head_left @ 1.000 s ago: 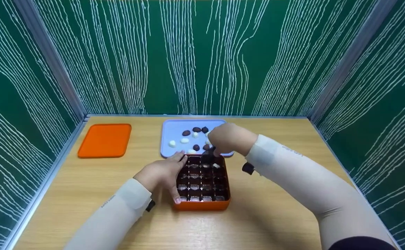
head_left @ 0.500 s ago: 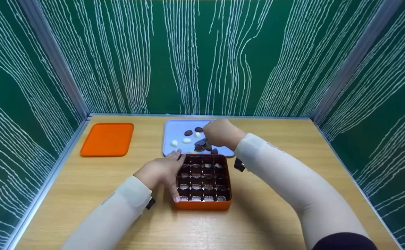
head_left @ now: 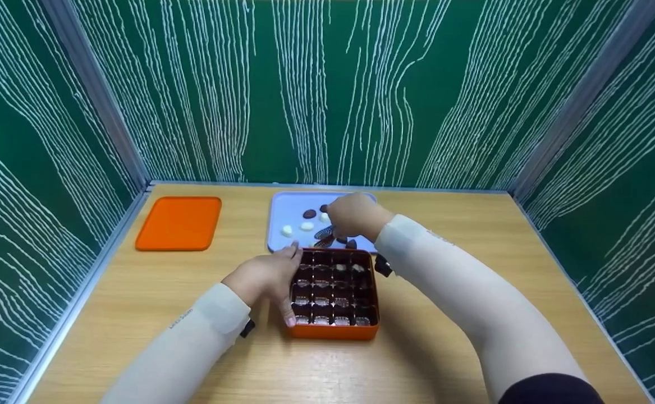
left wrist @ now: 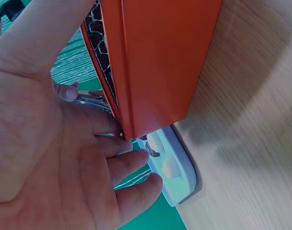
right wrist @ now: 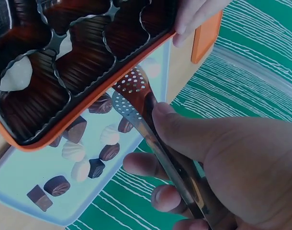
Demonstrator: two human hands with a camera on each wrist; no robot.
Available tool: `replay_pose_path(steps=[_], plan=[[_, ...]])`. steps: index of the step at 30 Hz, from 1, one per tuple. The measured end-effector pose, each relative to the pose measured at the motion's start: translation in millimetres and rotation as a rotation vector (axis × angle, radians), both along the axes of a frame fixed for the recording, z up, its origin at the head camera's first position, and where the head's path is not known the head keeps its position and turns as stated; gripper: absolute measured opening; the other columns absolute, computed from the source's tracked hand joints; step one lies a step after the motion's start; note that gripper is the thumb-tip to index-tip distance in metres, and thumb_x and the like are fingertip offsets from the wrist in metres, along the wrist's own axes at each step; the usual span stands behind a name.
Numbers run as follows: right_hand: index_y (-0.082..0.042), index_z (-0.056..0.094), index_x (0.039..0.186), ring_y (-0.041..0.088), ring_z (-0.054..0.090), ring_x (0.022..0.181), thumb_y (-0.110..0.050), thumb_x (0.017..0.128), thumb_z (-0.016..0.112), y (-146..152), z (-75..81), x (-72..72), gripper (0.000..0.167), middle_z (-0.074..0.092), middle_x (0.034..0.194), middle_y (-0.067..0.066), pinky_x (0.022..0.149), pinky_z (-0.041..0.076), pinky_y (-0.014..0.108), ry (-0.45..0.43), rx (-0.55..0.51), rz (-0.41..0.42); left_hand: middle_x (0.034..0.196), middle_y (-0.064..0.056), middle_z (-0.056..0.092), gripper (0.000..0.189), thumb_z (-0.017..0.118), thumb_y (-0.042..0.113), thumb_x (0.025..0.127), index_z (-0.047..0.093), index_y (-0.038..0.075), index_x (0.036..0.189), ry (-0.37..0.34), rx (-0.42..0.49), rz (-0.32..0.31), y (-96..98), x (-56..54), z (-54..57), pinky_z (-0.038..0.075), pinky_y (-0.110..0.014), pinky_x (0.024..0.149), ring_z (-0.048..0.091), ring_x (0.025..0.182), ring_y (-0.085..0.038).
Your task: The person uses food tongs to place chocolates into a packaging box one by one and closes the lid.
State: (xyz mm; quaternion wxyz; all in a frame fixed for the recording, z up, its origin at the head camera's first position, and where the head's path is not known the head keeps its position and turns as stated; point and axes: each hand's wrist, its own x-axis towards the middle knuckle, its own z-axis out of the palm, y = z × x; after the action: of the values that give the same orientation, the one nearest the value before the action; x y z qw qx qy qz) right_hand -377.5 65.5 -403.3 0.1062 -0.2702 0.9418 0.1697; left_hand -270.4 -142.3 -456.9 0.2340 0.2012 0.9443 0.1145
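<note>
An orange square box (head_left: 335,332) with a dark divided insert stands in the middle of the table. My left hand (head_left: 262,278) rests along its left side, thumb at the near corner and fingers at the far corner; in the left wrist view those fingers are loosely extended. My right hand (head_left: 355,215) grips metal tongs (right wrist: 131,82) with perforated tips, which point down over the tray just beyond the box. The tips stand slightly apart; whether a chocolate lies between them is hidden. White chocolates (right wrist: 16,75) sit in two compartments at the box's far right.
A pale blue tray (head_left: 279,205) behind the box bears several chocolates, such as a white one (head_left: 287,230) and a dark one (right wrist: 57,186). An orange lid (head_left: 178,223) lies at the back left. Green walls with white lines enclose the table.
My right hand has moved from the box's far-right compartments back and left over the tray, bringing the tongs along. My left hand has stayed at the box. The head view has shifted slightly.
</note>
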Motion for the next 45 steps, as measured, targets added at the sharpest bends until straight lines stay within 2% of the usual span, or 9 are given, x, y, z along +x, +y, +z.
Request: replay_pose_path(steps=[4, 9, 16, 23, 27, 34, 41, 45], plan=[[-0.012, 0.081, 0.110, 0.021, 0.072, 0.076, -0.032, 0.107, 0.076, -2, -0.8, 2.6, 0.021, 0.077, 0.092, 0.004, 0.070, 0.067, 0.037, 0.022, -0.004, 0.009, 0.192, -0.017, -0.004, 0.172, 0.112, 0.050, 0.055, 0.006, 0.004, 0.182, -0.015, 0.003, 0.019, -0.1, 0.2, 0.7, 0.017, -0.054, 0.146, 0.010, 0.179, -0.040], [-0.013, 0.081, 0.116, 0.022, 0.074, 0.081, -0.032, 0.107, 0.078, -2, -2.5, 2.7, 0.021, 0.079, 0.096, 0.006, 0.076, 0.069, 0.038, 0.043, -0.006, 0.008, 0.192, -0.017, -0.003, 0.173, 0.112, 0.051, 0.054, 0.006, 0.004, 0.182, -0.006, -0.006, 0.028, 0.8, -0.5, 0.8, 0.020, -0.054, 0.146, 0.012, 0.179, -0.039], [-0.011, 0.084, 0.115, 0.021, 0.074, 0.082, -0.031, 0.106, 0.079, 1, -5.2, -0.2, 0.022, 0.080, 0.098, 0.006, 0.075, 0.068, 0.036, 0.042, -0.027, 0.002, 0.192, -0.018, -0.004, 0.173, 0.112, 0.052, 0.054, 0.006, 0.003, 0.182, -0.013, 0.008, 0.019, 0.7, -0.2, -0.5, 0.019, -0.053, 0.146, 0.013, 0.178, -0.042], [-0.011, 0.080, 0.111, 0.021, 0.067, 0.079, -0.033, 0.109, 0.075, -2, -8.3, -1.7, 0.022, 0.078, 0.098, 0.006, 0.079, 0.070, 0.044, 0.020, 0.019, -0.035, 0.192, -0.019, -0.003, 0.169, 0.112, 0.051, 0.058, 0.007, 0.002, 0.182, -0.009, -0.022, 0.010, 3.5, -1.0, -2.6, 0.024, -0.054, 0.145, 0.014, 0.178, -0.040], [-0.010, 0.082, 0.110, 0.022, 0.070, 0.081, -0.034, 0.108, 0.077, 3, -7.8, -3.4, 0.024, 0.079, 0.098, 0.007, 0.078, 0.069, 0.040, 0.002, -0.022, -0.032, 0.192, -0.018, -0.003, 0.171, 0.112, 0.051, 0.057, 0.007, 0.003, 0.182, -0.012, -0.013, 0.015, 2.5, -1.3, -3.1, 0.024, -0.055, 0.145, 0.014, 0.178, -0.041], [-0.009, 0.080, 0.099, 0.021, 0.068, 0.076, -0.031, 0.107, 0.077, 22, 11.6, 2.3, 0.025, 0.076, 0.089, 0.006, 0.077, 0.066, 0.037, 0.037, -0.112, 0.061, 0.193, -0.015, -0.003, 0.171, 0.113, 0.049, 0.054, 0.007, 0.005, 0.182, -0.019, 0.014, 0.048, 1.1, -1.2, -4.2, 0.022, -0.055, 0.145, 0.014, 0.178, -0.041], [-0.010, 0.086, 0.104, 0.021, 0.068, 0.078, -0.036, 0.109, 0.077, 39, 38.5, 23.7, 0.028, 0.078, 0.090, 0.003, 0.080, 0.066, 0.039, 0.026, -0.089, 0.103, 0.192, -0.017, -0.002, 0.170, 0.113, 0.048, 0.057, 0.005, 0.005, 0.182, -0.030, 0.002, 0.062, 1.3, 0.3, -3.6, 0.022, -0.056, 0.145, 0.013, 0.178, -0.041], [-0.013, 0.086, 0.100, 0.019, 0.064, 0.074, -0.037, 0.107, 0.080, 41, 44.4, 35.8, 0.026, 0.075, 0.086, 0.000, 0.073, 0.062, 0.037, 0.009, -0.089, 0.134, 0.192, -0.018, -0.001, 0.170, 0.112, 0.048, 0.057, 0.006, 0.003, 0.182, -0.032, -0.010, 0.062, 1.6, 0.5, -2.8, 0.021, -0.058, 0.145, 0.012, 0.178, -0.042]])
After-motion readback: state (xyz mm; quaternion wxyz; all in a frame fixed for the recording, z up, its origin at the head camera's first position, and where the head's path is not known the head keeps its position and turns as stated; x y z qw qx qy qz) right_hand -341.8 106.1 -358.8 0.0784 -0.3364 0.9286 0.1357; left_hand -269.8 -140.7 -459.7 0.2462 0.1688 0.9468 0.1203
